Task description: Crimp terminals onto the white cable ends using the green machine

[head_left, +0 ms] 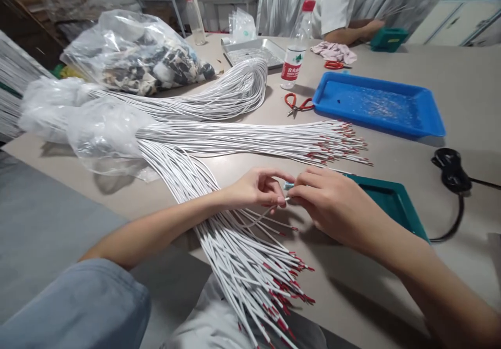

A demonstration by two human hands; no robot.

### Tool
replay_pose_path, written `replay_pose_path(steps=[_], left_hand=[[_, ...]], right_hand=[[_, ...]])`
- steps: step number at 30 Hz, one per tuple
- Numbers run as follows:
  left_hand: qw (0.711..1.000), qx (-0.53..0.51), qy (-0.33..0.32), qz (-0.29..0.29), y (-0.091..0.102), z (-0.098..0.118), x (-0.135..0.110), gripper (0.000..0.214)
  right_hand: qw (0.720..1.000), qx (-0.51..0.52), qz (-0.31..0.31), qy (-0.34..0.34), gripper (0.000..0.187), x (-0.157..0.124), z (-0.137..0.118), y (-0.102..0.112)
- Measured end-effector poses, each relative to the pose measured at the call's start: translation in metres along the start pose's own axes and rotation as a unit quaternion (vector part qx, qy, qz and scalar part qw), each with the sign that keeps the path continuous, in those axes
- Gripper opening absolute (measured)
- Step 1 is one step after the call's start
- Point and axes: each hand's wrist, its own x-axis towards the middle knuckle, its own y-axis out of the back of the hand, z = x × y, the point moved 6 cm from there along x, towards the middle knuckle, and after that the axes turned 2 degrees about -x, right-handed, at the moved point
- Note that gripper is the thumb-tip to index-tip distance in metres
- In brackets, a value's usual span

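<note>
My left hand pinches the end of one thin white wire over the grey table. My right hand meets it fingertip to fingertip, closed on a small pale blue part at that wire's tip. Beneath both hands lies a thick bundle of white wires with red ends, which runs off the table's front edge. A second bundle of the same wires lies farther back, red tips to the right.
A dark green tray sits under my right wrist. Behind are a blue tray, red snips, a plastic bottle, a metal tray, bagged parts and a black cable. Another person works at the far side.
</note>
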Motion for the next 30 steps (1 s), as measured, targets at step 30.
replay_pose_path(steps=[30], left_hand=[[0.563,0.759,0.063,0.321,0.08,0.036,-0.004,0.026]], right_hand=[[0.973,-0.001,0.169,-0.157,0.016,-0.019,0.019,0.057]])
